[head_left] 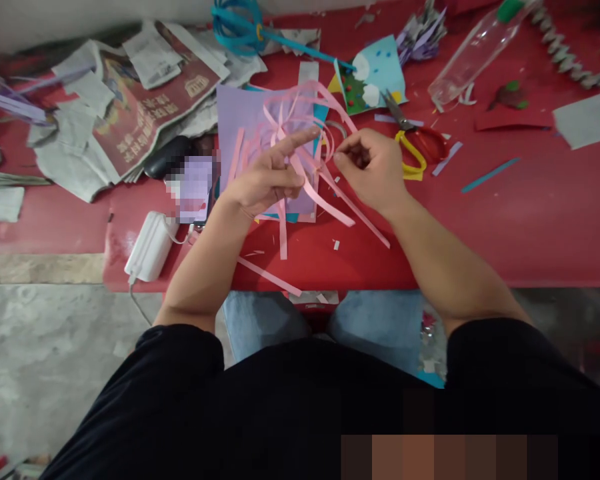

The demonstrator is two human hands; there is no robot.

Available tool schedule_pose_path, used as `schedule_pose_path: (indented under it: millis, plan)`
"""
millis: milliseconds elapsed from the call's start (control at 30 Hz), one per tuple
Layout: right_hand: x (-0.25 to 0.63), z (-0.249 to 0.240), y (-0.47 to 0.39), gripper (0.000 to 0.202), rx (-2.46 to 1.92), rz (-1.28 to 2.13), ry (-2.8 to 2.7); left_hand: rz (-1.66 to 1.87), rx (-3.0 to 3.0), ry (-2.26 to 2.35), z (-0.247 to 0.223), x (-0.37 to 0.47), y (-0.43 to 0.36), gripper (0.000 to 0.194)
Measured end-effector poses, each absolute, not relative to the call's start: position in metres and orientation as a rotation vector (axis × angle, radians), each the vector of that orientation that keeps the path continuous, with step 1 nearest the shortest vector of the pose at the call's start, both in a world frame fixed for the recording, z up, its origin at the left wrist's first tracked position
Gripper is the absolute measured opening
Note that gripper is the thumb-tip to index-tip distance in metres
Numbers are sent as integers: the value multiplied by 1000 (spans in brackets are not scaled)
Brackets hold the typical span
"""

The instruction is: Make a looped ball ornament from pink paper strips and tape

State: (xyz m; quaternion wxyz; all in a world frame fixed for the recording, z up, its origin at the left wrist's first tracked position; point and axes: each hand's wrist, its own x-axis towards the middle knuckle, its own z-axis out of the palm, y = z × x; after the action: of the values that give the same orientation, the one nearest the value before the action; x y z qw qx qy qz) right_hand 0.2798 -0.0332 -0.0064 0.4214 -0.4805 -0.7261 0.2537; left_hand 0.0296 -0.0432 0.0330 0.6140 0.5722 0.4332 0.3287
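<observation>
Our left hand (pixel 265 177) is closed on a bunch of thin pink paper strips (pixel 305 143), forefinger pointing out. Our right hand (pixel 373 167) pinches one strip above the lilac paper sheet (pixel 240 110); yellow-handled scissors (pixel 410 143) lie just beside it.

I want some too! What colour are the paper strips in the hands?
Pink paper strips, clearest in the head view.
</observation>
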Motion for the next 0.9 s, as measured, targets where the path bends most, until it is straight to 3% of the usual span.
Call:
schedule_pose_path:
  millis: [133,300,900]
  plan:
    - [270,-10,-42,53,-1140,646,-1798,690,1361,993,30,41,-50,63]
    - [271,-13,-48,41,-1097,512,-1824,661,1325,944,25,45,-50,66]
    - [275,7,-45,35,-1362,173,-2342,675,1298,816,1,40,-41,61]
